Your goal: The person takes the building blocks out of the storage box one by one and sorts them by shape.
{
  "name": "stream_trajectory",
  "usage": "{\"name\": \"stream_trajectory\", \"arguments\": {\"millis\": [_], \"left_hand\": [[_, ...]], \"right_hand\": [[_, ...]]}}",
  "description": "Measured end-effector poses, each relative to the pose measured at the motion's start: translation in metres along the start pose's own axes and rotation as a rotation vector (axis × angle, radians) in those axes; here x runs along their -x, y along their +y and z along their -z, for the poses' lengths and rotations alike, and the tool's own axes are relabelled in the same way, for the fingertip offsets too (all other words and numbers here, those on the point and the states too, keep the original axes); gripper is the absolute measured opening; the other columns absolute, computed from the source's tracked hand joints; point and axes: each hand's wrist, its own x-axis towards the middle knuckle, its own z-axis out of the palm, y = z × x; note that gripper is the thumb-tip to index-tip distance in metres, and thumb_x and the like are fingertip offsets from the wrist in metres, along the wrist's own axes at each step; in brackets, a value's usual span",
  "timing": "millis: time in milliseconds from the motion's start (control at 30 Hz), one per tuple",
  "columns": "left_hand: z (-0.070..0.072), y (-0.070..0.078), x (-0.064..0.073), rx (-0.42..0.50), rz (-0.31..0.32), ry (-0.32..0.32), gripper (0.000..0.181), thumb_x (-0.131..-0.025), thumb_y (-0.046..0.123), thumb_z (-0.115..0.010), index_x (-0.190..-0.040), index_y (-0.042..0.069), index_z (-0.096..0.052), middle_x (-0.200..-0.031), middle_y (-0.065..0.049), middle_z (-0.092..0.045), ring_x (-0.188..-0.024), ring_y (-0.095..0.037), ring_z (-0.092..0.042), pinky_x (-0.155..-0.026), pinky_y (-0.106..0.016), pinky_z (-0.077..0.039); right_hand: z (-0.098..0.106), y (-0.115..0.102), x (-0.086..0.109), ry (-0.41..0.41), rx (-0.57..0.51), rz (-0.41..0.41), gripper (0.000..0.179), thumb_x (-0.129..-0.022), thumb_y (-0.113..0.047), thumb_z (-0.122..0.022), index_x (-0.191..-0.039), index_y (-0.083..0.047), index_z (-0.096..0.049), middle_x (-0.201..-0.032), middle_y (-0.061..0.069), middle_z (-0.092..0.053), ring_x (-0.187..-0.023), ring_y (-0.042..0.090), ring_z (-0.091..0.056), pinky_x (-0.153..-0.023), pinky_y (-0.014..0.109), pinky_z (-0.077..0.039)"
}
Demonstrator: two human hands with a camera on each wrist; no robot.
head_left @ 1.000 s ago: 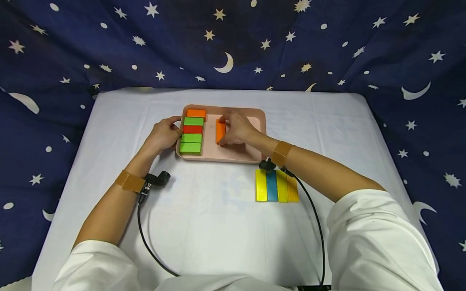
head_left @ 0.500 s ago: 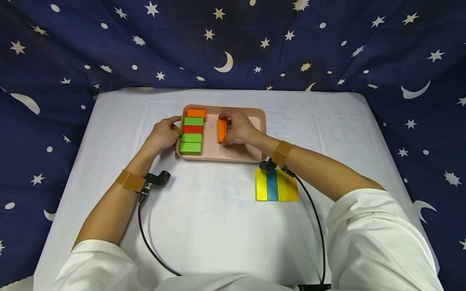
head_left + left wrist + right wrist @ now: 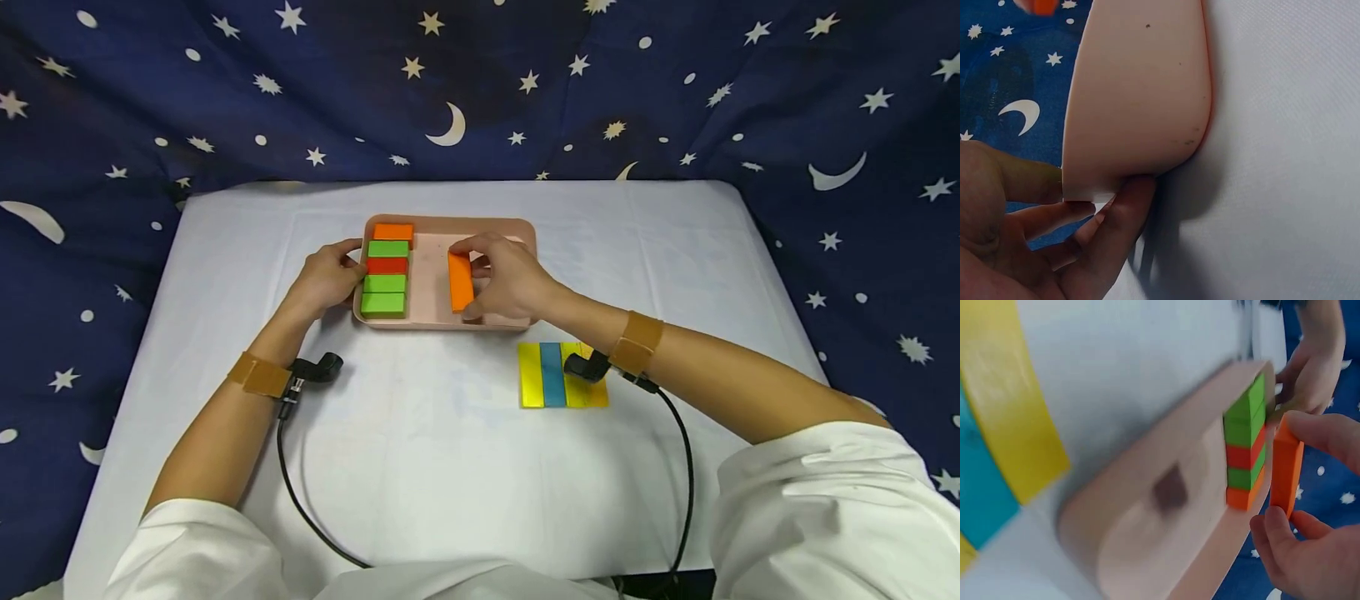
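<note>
My right hand pinches an orange block by its two ends, thumb at the near end and fingers at the far one. The right wrist view shows that orange block raised over the pink tray, its shadow on the tray floor. My left hand grips the left wall of the tray, and the left wrist view has its fingers at the tray's corner. Inside, along the left side, lies a column of blocks: orange, green, red and more green.
In front of the tray's right part, yellow and blue blocks lie side by side on the white tablecloth, partly under the right wrist camera. Black cables trail from both wrists. A starry navy curtain hangs behind the table.
The right hand has lifted the orange block off the tray floor and brought it nearer to the person, its near end swung slightly right. The left hand stays at the tray's left edge.
</note>
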Motion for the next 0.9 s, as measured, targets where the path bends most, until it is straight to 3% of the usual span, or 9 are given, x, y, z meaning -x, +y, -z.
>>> {"name": "stream_trajectory", "arguments": {"millis": [133, 300, 500, 900], "left_hand": [[0.002, -0.002, 0.001, 0.007, 0.009, -0.002, 0.059, -0.106, 0.013, -0.049, -0.163, 0.011, -0.036, -0.114, -0.020, -0.060, -0.068, -0.014, -0.066, -0.063, -0.032, -0.063], [0.003, -0.003, 0.000, -0.008, 0.010, 0.008, 0.059, -0.106, 0.014, -0.050, -0.163, 0.011, -0.036, -0.114, -0.019, -0.059, -0.069, -0.014, -0.065, -0.062, -0.030, -0.061], [0.004, -0.003, 0.000, -0.003, 0.004, 0.004, 0.059, -0.106, 0.014, -0.050, -0.163, 0.011, -0.036, -0.113, -0.019, -0.058, -0.066, -0.013, -0.065, -0.062, -0.031, -0.062], [0.002, 0.000, -0.001, 0.024, 0.010, -0.012, 0.059, -0.105, 0.013, -0.050, -0.163, 0.011, -0.037, -0.112, -0.019, -0.058, -0.063, -0.012, -0.065, -0.063, -0.033, -0.064]], "right_hand": [[-0.003, -0.002, 0.028, -0.016, -0.013, 0.056, 0.085, -0.066, -0.011, -0.099, -0.142, -0.009, -0.061, -0.144, 0.005, -0.058, -0.119, 0.025, -0.066, -0.105, 0.037, -0.056], [-0.010, 0.002, 0.055, -0.018, -0.069, 0.069, 0.085, -0.065, -0.009, -0.099, -0.141, -0.008, -0.061, -0.141, 0.004, -0.058, -0.119, 0.025, -0.065, -0.107, 0.037, -0.056], [-0.033, 0.012, 0.081, -0.001, -0.118, 0.090, 0.082, -0.065, -0.005, -0.098, -0.138, -0.007, -0.061, -0.135, 0.002, -0.059, -0.116, 0.023, -0.066, -0.105, 0.036, -0.057], [-0.074, 0.033, 0.092, -0.017, -0.054, 0.009, 0.080, -0.072, -0.005, -0.092, -0.143, -0.007, -0.056, -0.140, 0.004, -0.051, -0.118, 0.023, -0.069, -0.103, 0.034, -0.058]]}}
